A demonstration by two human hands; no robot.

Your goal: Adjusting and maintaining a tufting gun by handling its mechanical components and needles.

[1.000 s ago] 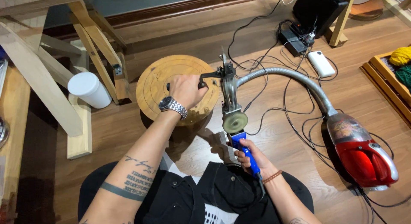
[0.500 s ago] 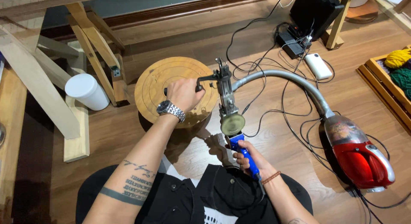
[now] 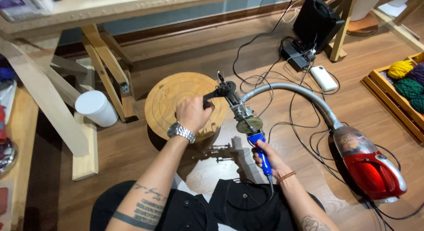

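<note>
Wooden floor, cables strewn about; round wooden stool (image 3: 176, 103) ahead, red hand vacuum (image 3: 369, 167) to the right with its grey hose (image 3: 300, 96) arching in. Step in hand, by my reading: steadying the hand-held power tool (image 3: 240, 114) over the stool. Left hand (image 3: 192, 114) fingers wrapped closed on its black front handle; right hand (image 3: 267, 158) fingers closed around the blue grip. Any next move calls for a firm two-handed hold.

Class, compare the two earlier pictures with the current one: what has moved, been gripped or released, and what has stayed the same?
Little has changed. The left hand keeps its grip on the tool's black side handle, and the right hand still holds the blue handle. The tool sits slightly further from the red vacuum cleaner, partly through head movement. The round wooden stool, white cup and hose stayed put.
</note>
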